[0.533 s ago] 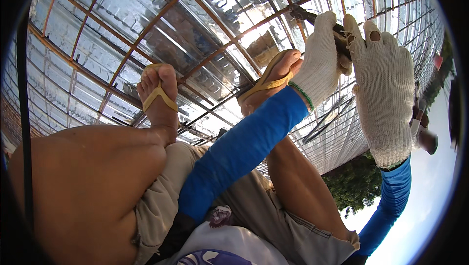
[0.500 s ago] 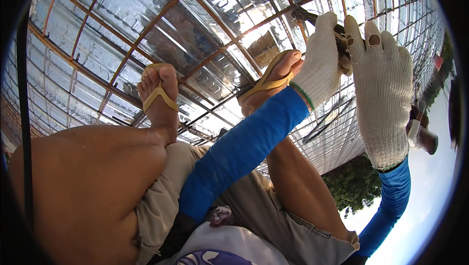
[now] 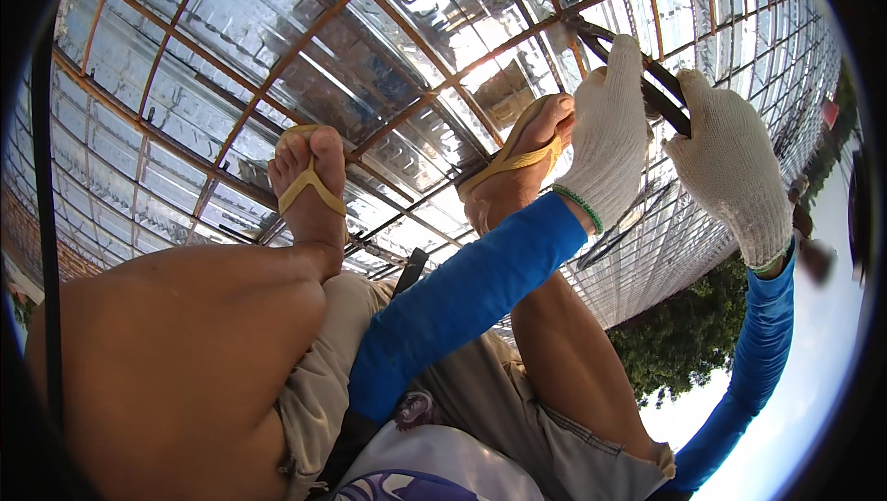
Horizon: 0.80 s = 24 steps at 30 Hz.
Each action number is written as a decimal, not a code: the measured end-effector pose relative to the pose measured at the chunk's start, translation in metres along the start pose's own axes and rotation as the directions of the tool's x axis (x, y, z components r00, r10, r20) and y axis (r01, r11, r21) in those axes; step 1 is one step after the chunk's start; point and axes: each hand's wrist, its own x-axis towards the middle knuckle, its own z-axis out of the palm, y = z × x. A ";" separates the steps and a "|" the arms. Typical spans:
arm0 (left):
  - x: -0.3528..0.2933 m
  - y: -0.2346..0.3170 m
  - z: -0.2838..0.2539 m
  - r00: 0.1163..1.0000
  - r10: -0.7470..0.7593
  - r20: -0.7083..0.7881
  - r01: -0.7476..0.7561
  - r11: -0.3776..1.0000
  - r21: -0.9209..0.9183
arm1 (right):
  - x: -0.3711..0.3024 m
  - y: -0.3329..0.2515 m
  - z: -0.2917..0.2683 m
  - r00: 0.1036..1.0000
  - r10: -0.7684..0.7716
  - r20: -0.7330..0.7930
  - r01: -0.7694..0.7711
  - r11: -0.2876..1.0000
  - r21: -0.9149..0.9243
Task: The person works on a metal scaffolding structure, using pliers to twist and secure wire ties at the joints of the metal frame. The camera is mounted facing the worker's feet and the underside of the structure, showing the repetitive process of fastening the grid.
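Observation:
My right hand [image 3: 730, 159], in a white knitted glove, is closed round the handle ends of dark metal pincers [image 3: 667, 106]. The head of the pincers meets a crossing of the rusty rebar grid [image 3: 457, 79]. Close beside the handles, on their left, is my left hand [image 3: 605, 122], also gloved. Its fingers are curled and raised along the tool; whatever they pinch is hidden behind the glove. Blue sleeves cover both forearms.
Shiny ribbed metal sheeting [image 3: 212, 16] lies under the grid. My sandalled feet [image 3: 309, 173] stand on the bars, with my bent knees close below my arms. Leafy green foliage [image 3: 684, 344] shows at lower right, and a black strap [image 3: 46, 224] runs down the left.
My right hand has gone from stretched fingers to a grip on the pincers' handles, turning and dropping slightly. My left hand has moved slightly down, exposing more of the tool.

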 end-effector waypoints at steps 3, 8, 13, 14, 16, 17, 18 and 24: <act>0.024 -0.023 -0.037 0.990 0.127 -0.056 -0.121 0.988 0.092 | 0.011 0.008 -0.010 0.988 0.061 0.143 -0.075 0.993 0.096; -0.033 0.043 0.026 0.981 0.094 -0.172 0.002 0.873 0.488 | 0.022 0.043 0.014 0.929 0.101 0.357 -0.280 0.821 0.497; -0.051 0.018 0.031 0.997 0.077 -0.027 -0.072 0.984 0.162 | 0.022 0.045 0.037 0.967 -0.067 0.245 -0.138 0.672 0.728; -0.052 0.008 0.043 0.981 0.184 -0.057 -0.165 0.956 0.244 | 0.025 0.048 0.038 0.965 -0.079 0.251 -0.140 0.655 0.743; -0.056 -0.001 0.047 0.945 0.320 -0.064 -0.253 0.841 0.478 | 0.033 0.056 0.043 0.959 -0.100 0.264 -0.139 0.647 0.750; -0.066 -0.001 0.055 0.971 0.225 -0.082 -0.142 0.818 0.558 | 0.032 0.066 0.047 0.966 -0.098 0.240 -0.124 0.638 0.760; -0.074 -0.005 0.060 0.965 0.250 -0.082 -0.154 0.790 0.593 | 0.033 0.071 0.053 0.968 -0.112 0.223 -0.104 0.631 0.769; -0.094 -0.037 0.064 0.899 0.431 -0.073 -0.229 0.606 0.762 | 0.049 0.089 0.045 0.940 -0.144 0.310 -0.169 0.591 0.788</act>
